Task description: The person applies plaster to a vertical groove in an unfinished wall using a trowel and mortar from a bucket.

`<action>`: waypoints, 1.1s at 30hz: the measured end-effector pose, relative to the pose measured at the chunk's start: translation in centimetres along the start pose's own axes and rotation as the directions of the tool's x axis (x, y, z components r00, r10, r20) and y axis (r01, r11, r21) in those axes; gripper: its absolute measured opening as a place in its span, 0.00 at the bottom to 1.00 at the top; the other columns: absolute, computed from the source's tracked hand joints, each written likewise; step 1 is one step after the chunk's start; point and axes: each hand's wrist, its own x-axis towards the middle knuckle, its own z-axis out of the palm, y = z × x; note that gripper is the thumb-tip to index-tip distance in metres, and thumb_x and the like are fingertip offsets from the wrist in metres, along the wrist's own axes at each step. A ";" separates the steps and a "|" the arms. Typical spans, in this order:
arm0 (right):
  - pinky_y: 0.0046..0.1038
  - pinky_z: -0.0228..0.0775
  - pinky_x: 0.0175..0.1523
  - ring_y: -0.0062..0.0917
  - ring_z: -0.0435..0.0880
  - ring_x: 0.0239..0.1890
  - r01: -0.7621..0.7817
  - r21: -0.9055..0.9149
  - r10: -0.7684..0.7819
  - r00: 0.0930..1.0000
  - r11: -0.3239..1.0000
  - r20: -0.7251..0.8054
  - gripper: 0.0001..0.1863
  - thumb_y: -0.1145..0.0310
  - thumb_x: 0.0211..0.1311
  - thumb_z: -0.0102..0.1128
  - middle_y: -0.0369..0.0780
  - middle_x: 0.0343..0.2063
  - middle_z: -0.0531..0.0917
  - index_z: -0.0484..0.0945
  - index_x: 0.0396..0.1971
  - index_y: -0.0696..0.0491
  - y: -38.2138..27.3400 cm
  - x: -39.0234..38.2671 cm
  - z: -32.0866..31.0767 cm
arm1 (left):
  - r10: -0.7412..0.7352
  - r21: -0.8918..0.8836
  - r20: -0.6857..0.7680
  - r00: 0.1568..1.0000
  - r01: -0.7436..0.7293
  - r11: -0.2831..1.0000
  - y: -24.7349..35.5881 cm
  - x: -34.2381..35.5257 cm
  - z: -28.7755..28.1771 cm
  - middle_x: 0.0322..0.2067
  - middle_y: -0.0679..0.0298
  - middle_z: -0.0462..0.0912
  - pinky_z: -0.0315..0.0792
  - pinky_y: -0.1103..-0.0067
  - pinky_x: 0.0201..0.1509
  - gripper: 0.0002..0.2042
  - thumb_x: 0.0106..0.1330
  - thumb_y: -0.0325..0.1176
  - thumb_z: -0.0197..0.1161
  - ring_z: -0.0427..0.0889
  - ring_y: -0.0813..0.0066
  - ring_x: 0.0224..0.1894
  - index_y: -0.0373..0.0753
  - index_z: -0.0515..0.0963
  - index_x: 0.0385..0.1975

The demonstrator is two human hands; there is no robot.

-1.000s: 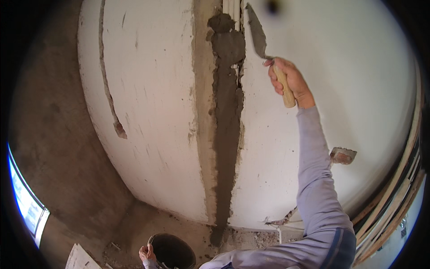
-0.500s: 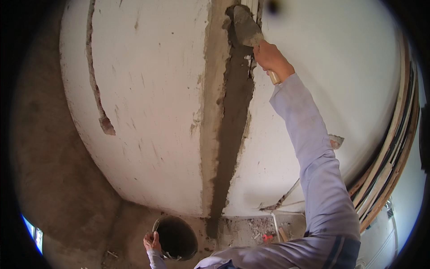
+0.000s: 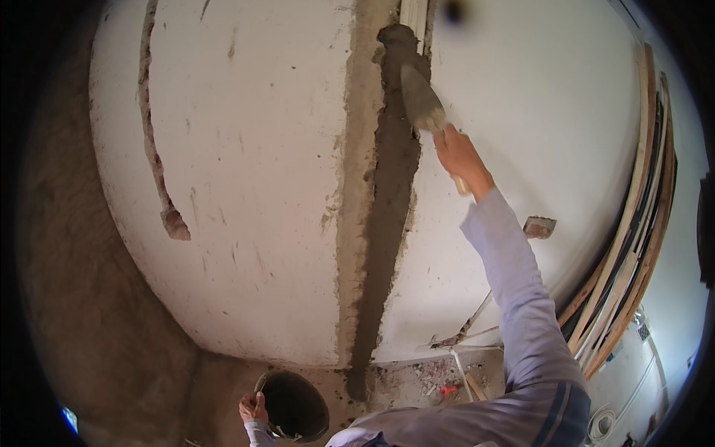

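Observation:
A pointed trowel (image 3: 421, 97) with a wooden handle is gripped in my right hand (image 3: 460, 158), arm stretched up and forward. Its blade lies over the upper part of a strip of wet grey mortar (image 3: 395, 160) that fills a long channel in the white wall. Above the mortar's top end, pale pipes (image 3: 414, 15) show in the channel. Low at the left, my left hand (image 3: 254, 407) is closed at the edge of a dark bucket (image 3: 325, 406); the exact hold on its rim or handle is hard to make out. The bucket's inside is dark.
Long wooden boards (image 3: 633, 261) lean at the right. A narrow chipped groove (image 3: 153, 141) runs down the wall's left part, and a small box-like recess (image 3: 539, 227) sits right of my arm. Rubble and a red piece (image 3: 447, 391) lie at the wall's foot, near a coiled hose (image 3: 602, 423).
My right hand has drawn the trowel down from the mortar's top end, uncovering fresh mortar there. My left hand stays at the bucket. The view has shifted slightly.

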 end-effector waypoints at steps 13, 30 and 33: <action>0.49 0.69 0.44 0.52 0.79 0.39 0.000 -0.176 -0.006 0.999 0.984 -0.037 0.19 0.61 0.65 0.42 0.59 0.33 0.79 0.66 0.44 0.63 -0.9 3.6 3.0 | -0.086 0.003 0.103 0.991 0.087 0.996 -2.4 1.8 2.3 0.23 0.47 0.74 0.67 0.61 0.32 0.24 0.50 0.52 0.63 0.74 0.52 0.28 0.31 0.71 0.21; 0.47 0.70 0.47 0.50 0.79 0.41 0.026 -0.479 -0.125 0.977 0.877 -0.175 0.15 0.63 0.63 0.42 0.55 0.35 0.80 0.71 0.40 0.59 0.6 10.1 -5.1 | 0.095 0.044 0.046 0.994 -0.097 0.994 0.3 3.6 6.0 0.18 0.50 0.71 0.65 0.63 0.27 0.26 0.49 0.54 0.63 0.71 0.57 0.22 0.31 0.71 0.18; 0.47 0.70 0.48 0.51 0.79 0.42 -0.028 -0.440 -0.050 0.985 0.898 -0.164 0.17 0.63 0.61 0.45 0.56 0.37 0.80 0.71 0.44 0.58 1.1 8.2 -5.1 | 0.094 -0.004 0.057 0.994 -0.094 0.996 1.8 3.3 5.0 0.12 0.52 0.66 0.63 0.63 0.23 0.28 0.48 0.56 0.63 0.68 0.60 0.17 0.30 0.71 0.16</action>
